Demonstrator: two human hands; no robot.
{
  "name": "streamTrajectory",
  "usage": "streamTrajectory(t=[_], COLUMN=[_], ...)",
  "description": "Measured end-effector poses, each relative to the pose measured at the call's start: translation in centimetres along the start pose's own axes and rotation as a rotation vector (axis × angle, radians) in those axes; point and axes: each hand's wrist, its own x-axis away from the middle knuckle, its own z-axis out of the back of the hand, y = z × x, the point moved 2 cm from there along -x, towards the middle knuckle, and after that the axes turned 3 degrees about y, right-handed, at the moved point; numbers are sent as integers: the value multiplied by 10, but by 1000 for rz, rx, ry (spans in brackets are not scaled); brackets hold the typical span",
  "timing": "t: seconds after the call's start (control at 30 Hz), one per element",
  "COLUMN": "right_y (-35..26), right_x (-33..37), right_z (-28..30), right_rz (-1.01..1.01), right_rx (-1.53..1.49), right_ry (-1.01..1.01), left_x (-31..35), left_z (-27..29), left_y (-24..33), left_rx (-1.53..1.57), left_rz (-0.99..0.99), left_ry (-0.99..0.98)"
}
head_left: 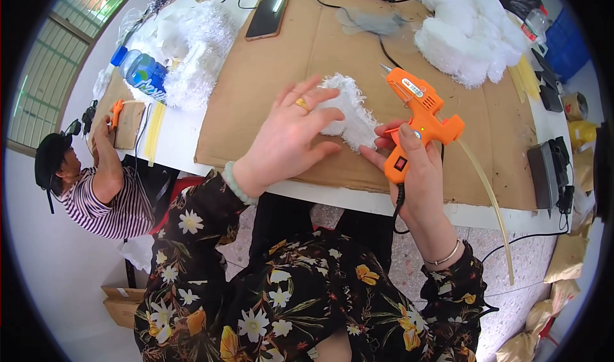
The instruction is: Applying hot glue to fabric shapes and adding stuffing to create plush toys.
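Observation:
My right hand (pixel 419 170) grips an orange hot glue gun (pixel 417 106) by its handle, the metal nozzle pointing up and to the left. A long translucent glue stick (pixel 489 192) trails from the gun's back and hangs past the table's front edge. On the cardboard between my hands lies a small white fluffy fabric piece (pixel 350 116); my right fingertips are at its lower right edge. Over its left side hovers my left hand (pixel 291 132), fingers apart and holding nothing. Those fingers cover part of the fabric, so I cannot tell whether they touch it.
A brown cardboard sheet (pixel 256 100) covers the table. Around it are a phone (pixel 267 18), a water bottle (pixel 139 73), white fluffy heaps (pixel 470 32), glue sticks (pixel 153 135) and black cables. At the left, a seated person (pixel 105 189) holds another orange glue gun (pixel 116 114).

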Motion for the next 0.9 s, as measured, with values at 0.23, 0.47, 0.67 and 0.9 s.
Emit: streamTrajectory(t=[0.23, 0.47, 0.67, 0.9], right_y=[-2, -5, -5, -2], right_x=[-6, -10, -10, -12], right_z=[-1, 0, 2, 2], right_rz=[-28, -55, -64, -73], right_rx=[10, 0, 23, 37], right_ry=[26, 38, 40, 32], left_x=[-17, -23, -26, -13], left_z=[1, -2, -7, 4], left_y=[1, 2, -2, -7], left_rx=[-12, -168, -104, -185], left_rz=[-138, -405, -324, -431], left_ry=[-84, -163, -171, -86])
